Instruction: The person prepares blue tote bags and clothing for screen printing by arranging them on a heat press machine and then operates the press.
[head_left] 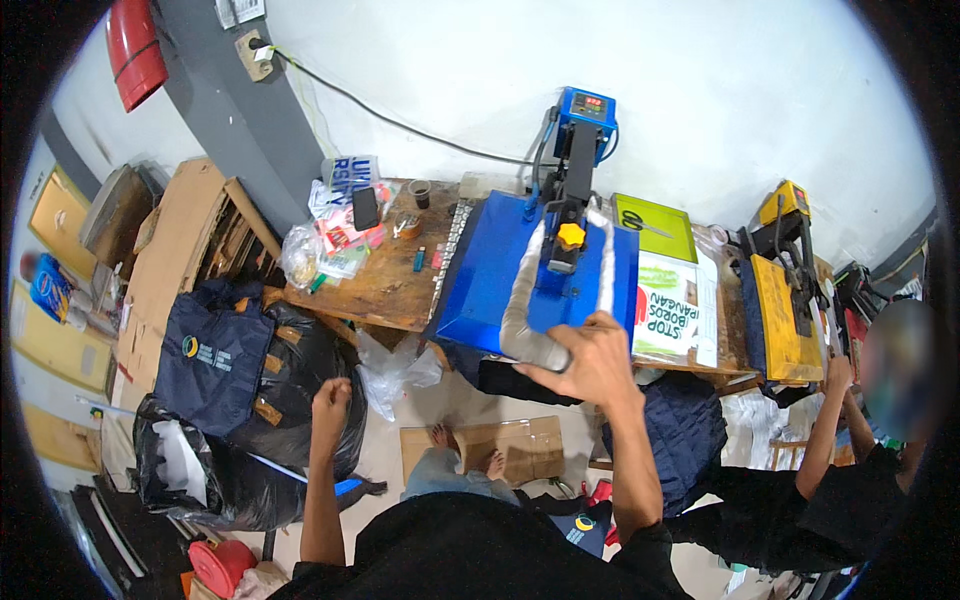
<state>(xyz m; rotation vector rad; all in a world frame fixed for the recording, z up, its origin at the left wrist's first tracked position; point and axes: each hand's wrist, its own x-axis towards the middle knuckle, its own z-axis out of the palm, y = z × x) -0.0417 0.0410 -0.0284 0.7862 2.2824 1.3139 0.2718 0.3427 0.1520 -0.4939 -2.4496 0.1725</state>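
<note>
A heat press with a wide blue plate (480,300), a yellow knob and a blue control box stands on the wooden table. My right hand (592,365) is closed around the wrapped front bar of its U-shaped handle (522,300). The plate is lowered, and dark material (515,380) hangs below its front edge. My left hand (332,400) is in the air, left of the press, with fingers curled and nothing visible in them. Beside that hand, a navy tote bag (212,350) with a round printed emblem lies over a full black plastic bag (300,390).
On the table (385,285) lie a phone (366,208), a cup (421,194) and plastic packets. Right of the press are a green tray (668,225) with scissors and a printed sheet (675,310). A person (830,470) works at a yellow press (785,310). Cardboard (530,450) covers the floor by my feet.
</note>
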